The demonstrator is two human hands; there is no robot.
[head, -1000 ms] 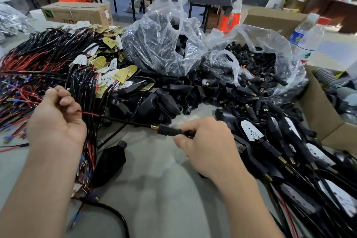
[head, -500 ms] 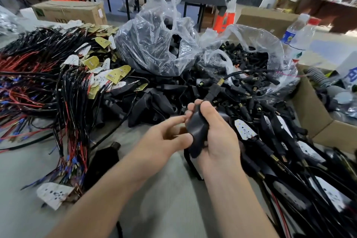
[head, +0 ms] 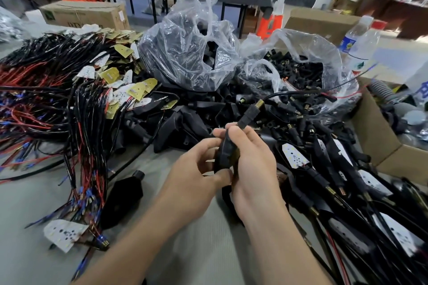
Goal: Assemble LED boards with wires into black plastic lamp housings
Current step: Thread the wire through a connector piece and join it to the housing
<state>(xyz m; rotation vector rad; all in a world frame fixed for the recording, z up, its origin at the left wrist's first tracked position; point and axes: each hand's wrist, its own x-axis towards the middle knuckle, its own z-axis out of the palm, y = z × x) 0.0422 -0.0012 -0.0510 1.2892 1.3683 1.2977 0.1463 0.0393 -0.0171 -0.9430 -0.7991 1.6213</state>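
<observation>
Both hands meet at the middle of the table around one black lamp housing (head: pixel 225 154), held upright. My right hand (head: pixel 251 164) wraps its right side; my left hand (head: pixel 196 169) pinches its left edge with thumb and fingers. A black stem with a brass threaded end (head: pixel 251 112) sticks up out of the housing, and a black wire (head: pixel 298 93) runs from it to the right. The LED board inside is hidden by my fingers. A loose white LED board (head: pixel 63 233) lies at lower left, and an empty black housing (head: pixel 122 196) lies beside it.
Bundles of red and black wires with LED boards (head: pixel 69 90) cover the left. Two clear bags (head: pixel 192 53) of black parts stand behind. Finished housings (head: pixel 347 180) pile up at right beside a cardboard box (head: pixel 379 146). Water bottles (head: pixel 359 46) stand far right.
A second ago my hands were apart, stretching a wire through the stem. They have come together on the housing, which is now raised upright, and the wire trails to the right.
</observation>
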